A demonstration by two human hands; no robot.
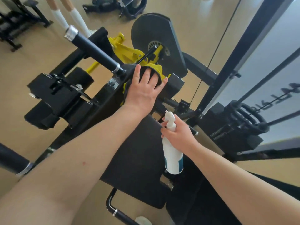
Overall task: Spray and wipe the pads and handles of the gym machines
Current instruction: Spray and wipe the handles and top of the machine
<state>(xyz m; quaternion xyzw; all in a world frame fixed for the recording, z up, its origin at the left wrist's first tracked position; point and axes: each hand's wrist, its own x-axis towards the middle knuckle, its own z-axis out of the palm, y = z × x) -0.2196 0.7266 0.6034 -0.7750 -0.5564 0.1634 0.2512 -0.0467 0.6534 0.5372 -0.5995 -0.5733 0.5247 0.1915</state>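
My left hand [144,88] presses a yellow cloth [158,67] against the black arm of a gym machine, just below a black rubber handle [97,53] with chrome end rings. Only the cloth's edges show around my fingers. My right hand [177,135] grips a white spray bottle [172,157] by its neck, with a finger on the trigger and the nozzle pointing up and left. The bottle hangs over the black seat pad [138,168], which lies below both arms.
A yellow lever frame [128,51] and a round black cover [154,30] sit behind the handle. A weight stack with guide rods [235,127] stands at right. A second handle [11,161] pokes in at the left edge. A person's legs [68,13] stand at the far left.
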